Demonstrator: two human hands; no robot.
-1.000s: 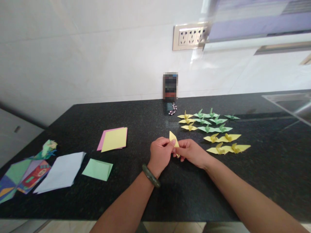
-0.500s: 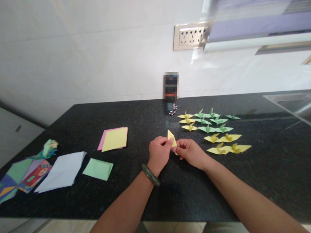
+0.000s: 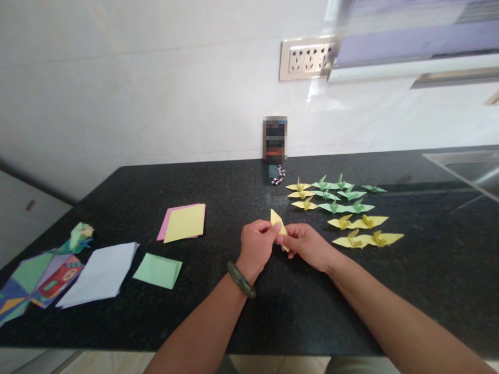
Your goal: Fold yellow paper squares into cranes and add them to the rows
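Between both hands is a small folded piece of yellow paper (image 3: 276,217), its pointed tip upward. My left hand (image 3: 258,240), with a dark green bangle (image 3: 240,280) on its wrist, pinches the paper from the left, thumb on its face. From the right, my right hand (image 3: 306,244) pinches its lower end; the fingertips partly cover that end. To the right, several folded yellow paper cranes (image 3: 368,222) and green paper cranes (image 3: 334,206) stand in rows on the dark countertop (image 3: 304,317).
Yellow sheets (image 3: 185,223) over pink ones lie left of my hands. Nearer are a folded green paper (image 3: 158,271), white sheets (image 3: 99,275) and a colourful paper packet (image 3: 58,280). A phone-like blurred object (image 3: 275,139) leans on the wall; a sink (image 3: 475,166) is far right.
The yellow paper and the fingers holding it have shifted very slightly, the lower end a little to the right. Both hands keep their pinch; everything else stays in place.
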